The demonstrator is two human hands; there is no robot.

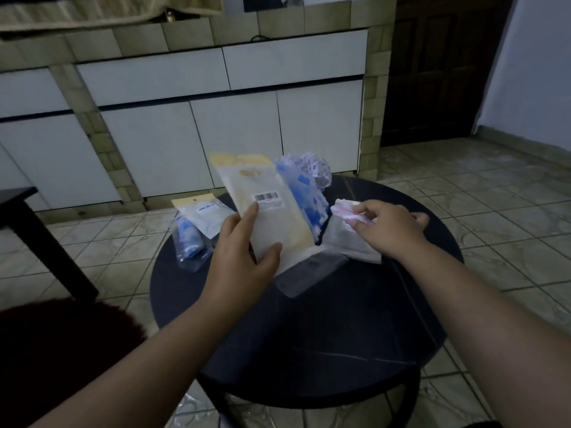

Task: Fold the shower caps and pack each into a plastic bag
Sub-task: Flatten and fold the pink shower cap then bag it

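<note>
I hold an empty plastic bag up and reach for a folded pink shower cap.

My left hand grips the plastic bag with the yellow header, thumb in front and fingers behind, tilted above the round dark table. My right hand pinches the pink shower cap, which lies on another clear bag on the table. Behind my bag stands a blue-patterned cap, and farther back a white printed one. At the left edge of the table lie a packed blue cap and a flat bag.
</note>
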